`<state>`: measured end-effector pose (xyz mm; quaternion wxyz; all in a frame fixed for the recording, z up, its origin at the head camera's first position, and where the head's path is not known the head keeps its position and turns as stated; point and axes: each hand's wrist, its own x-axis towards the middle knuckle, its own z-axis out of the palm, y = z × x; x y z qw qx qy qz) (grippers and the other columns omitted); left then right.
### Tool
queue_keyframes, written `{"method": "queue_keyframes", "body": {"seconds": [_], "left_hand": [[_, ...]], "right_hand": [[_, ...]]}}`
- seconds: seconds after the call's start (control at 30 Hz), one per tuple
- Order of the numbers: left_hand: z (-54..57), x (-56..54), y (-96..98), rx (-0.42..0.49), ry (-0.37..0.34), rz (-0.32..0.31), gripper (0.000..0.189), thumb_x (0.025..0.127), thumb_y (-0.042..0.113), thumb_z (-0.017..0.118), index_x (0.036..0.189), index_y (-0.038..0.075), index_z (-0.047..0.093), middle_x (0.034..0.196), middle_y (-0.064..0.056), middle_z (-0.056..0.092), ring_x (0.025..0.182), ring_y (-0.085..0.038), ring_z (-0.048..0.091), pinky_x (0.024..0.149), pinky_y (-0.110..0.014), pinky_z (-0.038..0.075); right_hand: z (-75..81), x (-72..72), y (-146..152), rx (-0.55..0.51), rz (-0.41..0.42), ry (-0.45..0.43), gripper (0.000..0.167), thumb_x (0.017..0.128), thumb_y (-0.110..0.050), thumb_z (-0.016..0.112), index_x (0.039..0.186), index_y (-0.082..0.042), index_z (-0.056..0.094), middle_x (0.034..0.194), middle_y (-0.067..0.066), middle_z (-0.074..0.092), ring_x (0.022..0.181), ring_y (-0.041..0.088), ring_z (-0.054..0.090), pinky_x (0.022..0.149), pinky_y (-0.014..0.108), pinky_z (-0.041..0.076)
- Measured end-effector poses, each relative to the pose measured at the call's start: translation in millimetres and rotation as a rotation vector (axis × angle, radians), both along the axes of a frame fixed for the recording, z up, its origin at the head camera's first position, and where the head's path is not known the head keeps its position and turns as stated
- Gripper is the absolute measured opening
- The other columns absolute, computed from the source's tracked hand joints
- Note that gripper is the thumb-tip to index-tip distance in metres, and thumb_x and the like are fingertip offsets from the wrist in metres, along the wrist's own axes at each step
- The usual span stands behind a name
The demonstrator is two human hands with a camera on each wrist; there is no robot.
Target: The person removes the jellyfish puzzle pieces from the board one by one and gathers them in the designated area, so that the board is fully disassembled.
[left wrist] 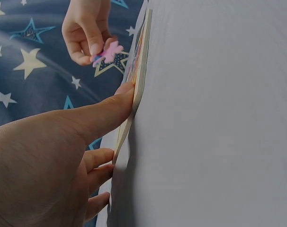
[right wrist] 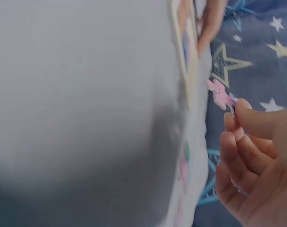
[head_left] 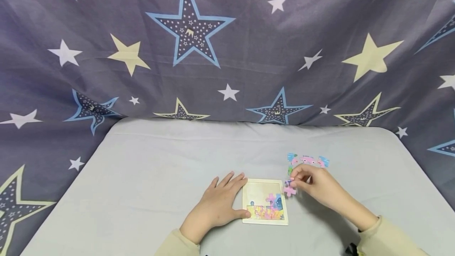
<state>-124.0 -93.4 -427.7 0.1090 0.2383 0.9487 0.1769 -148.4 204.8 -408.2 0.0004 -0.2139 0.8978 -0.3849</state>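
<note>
A square wooden puzzle tray lies on the pale cloth, its lower part filled with joined yellow, pink and blue pieces. My left hand rests at its left side with fingers spread, the thumb pressing on the lower left of the frame. Between thumb and fingertips, my right hand pinches a pink jigsaw puzzle piece with a dark blue patch. That piece hangs above the cloth, close to the tray's right edge; the right wrist view also shows the pink piece at the fingertips.
Several loose puzzle pieces, pink, blue and green, lie beyond the right hand, which partly hides them. A dark curtain printed with stars rises behind the grey-white table surface. A small black object shows by the right sleeve.
</note>
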Motion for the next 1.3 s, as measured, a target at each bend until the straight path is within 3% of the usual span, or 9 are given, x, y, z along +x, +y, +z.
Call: {"method": "queue_keyframes", "body": {"seconds": [0.27,0.7,1.0,1.3], "left_hand": [[-0.5,-0.2,0.2,-0.001,-0.006,0.0,0.087,0.082,0.06,0.07,0.153,0.019,0.04,0.16,0.004,0.031,0.149,-0.025,0.022,0.115,-0.062,0.018],[1.3,0.5,1.4,-0.001,-0.009,-0.004,0.087,0.082,0.059,0.07,0.153,0.018,0.04,0.16,0.004,0.031,0.149,-0.026,0.022,0.115,-0.062,0.018],[-1.2,-1.4,1.0,0.0,-0.017,0.003,0.088,0.081,0.06,0.07,0.153,0.019,0.039,0.161,0.004,0.029,0.149,-0.025,0.021,0.116,-0.061,0.017],[-1.9,-1.8,1.1,-0.003,-0.024,0.004,0.087,0.082,0.059,0.07,0.153,0.02,0.039,0.161,0.005,0.029,0.149,-0.024,0.02,0.116,-0.06,0.017]], "right_hand": [[3.3,-9.5,24,0.035,-0.057,0.042,0.015,0.079,-0.007,0.08,0.089,-0.012,0.07,0.072,-0.014,0.065,0.063,0.004,0.057,0.059,0.024,0.048],[0.1,-25.2,45,0.092,-0.147,-0.039,0.01,0.085,-0.008,0.076,0.093,-0.007,0.071,0.076,-0.006,0.068,0.072,0.011,0.062,0.064,0.025,0.05],[-2.9,-39.9,54,0.138,-0.15,-0.12,0.01,0.087,-0.01,0.075,0.095,-0.005,0.072,0.078,-0.003,0.069,0.071,0.016,0.063,0.065,0.029,0.05],[-9.2,-46.8,56,0.22,-0.151,-0.115,0.008,0.088,-0.012,0.075,0.094,-0.007,0.073,0.082,-0.002,0.07,0.075,0.015,0.063,0.07,0.038,0.052]]}}
